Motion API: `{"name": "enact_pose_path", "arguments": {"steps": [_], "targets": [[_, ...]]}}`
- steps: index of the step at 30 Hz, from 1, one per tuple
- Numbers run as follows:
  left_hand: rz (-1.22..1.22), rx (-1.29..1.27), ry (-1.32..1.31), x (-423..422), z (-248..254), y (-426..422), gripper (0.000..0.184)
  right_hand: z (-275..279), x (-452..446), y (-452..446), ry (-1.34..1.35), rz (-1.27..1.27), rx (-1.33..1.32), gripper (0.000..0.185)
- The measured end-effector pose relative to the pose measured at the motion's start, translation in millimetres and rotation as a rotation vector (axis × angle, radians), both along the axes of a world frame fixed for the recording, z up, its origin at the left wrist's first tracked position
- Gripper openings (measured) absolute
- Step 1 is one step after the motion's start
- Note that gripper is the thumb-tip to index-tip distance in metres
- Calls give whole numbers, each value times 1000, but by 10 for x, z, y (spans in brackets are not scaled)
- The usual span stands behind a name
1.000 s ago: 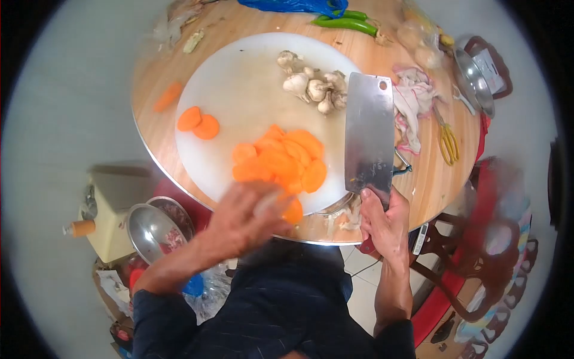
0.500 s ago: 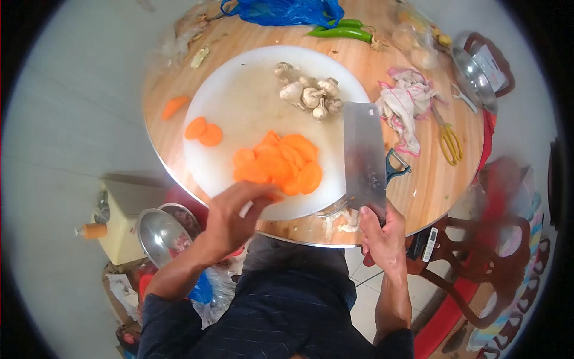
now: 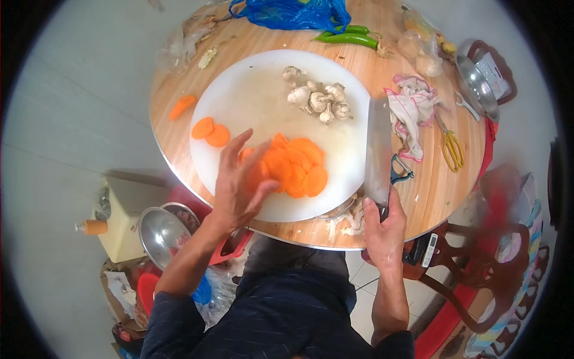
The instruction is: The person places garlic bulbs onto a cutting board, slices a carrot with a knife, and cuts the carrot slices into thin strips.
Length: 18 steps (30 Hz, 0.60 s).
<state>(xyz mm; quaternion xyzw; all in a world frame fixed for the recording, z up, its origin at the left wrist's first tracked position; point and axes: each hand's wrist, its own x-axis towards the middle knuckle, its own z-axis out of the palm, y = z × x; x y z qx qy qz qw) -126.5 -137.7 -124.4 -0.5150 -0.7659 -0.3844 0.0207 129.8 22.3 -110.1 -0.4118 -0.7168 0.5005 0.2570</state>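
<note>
Handling, head view: loose carrot slices [image 3: 295,166] on a round white cutting board [image 3: 263,75] appear, by judgement, to be the work in hand; the stage reads as hand-sorting or gathering, with no cut under way.
Left hand [image 3: 233,194]: open, fingers spread and slightly curved, palm over the left side of the pile; whether the fingertips touch a slice cannot be told.
Right hand [image 3: 385,236]: closed round the handle of the cleaver [image 3: 377,155], thumb along the handle's near end.
Cleaver: blade directed away from the person, at the board's right edge; contact with the board is uncertain.
Demand of the move: judged from this pose, taking up slices would call for the left fingers to close lightly round them, with the blade kept aside.
Carrot slices: bright orange, thin, flat and roundish, moist-looking, overlapping in a loose heap at the near middle of the board.
Outlying pair: two slices [image 3: 210,131] to the left of the heap, one partly against the other.
Carrot piece [image 3: 182,107]: on the wooden table [image 3: 439,194], just beyond the board's left edge.
Garlic bulbs [image 3: 321,100]: clustered on the board's far right part, apart from the heap.
Peeler [image 3: 402,170]: on the table, right of the blade.
</note>
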Motion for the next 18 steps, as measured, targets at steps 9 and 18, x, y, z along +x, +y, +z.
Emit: {"name": "enact_pose_path", "arguments": {"steps": [9, 18], "targets": [[-131, -112, 97, -31, -156, 208, 75, 165, -305, 76, -380, -34, 266, 63], [-116, -58, -37, -101, -166, 121, 61, -87, -449, 238, -481, -7, 464, 65]]}}
